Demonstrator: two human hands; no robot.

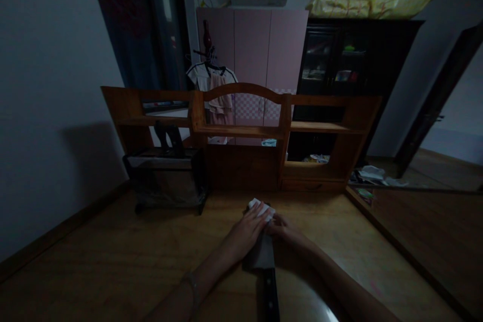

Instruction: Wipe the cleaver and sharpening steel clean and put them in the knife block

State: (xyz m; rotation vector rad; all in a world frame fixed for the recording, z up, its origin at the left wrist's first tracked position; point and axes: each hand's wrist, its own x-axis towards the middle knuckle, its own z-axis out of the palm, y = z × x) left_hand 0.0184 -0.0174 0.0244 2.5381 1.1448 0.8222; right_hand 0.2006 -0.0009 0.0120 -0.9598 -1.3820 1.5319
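A large kitchen knife (264, 261) lies on the wooden desk (132, 251), its dark handle toward me and its wide blade pointing away. My left hand (245, 234) rests on the blade's far end, fingers pressed on a folded white tissue (260, 209). My right hand (287, 231) sits at the blade's right side, fingers curled against the same tissue. Whether the right hand grips the tissue or only touches it is unclear in the dim light.
A wooden shelf unit (241, 131) stands along the desk's back edge. A dark knife rack (166, 176) sits at the back left. A wall runs along the left; the desk's right edge (396, 246) drops to the floor.
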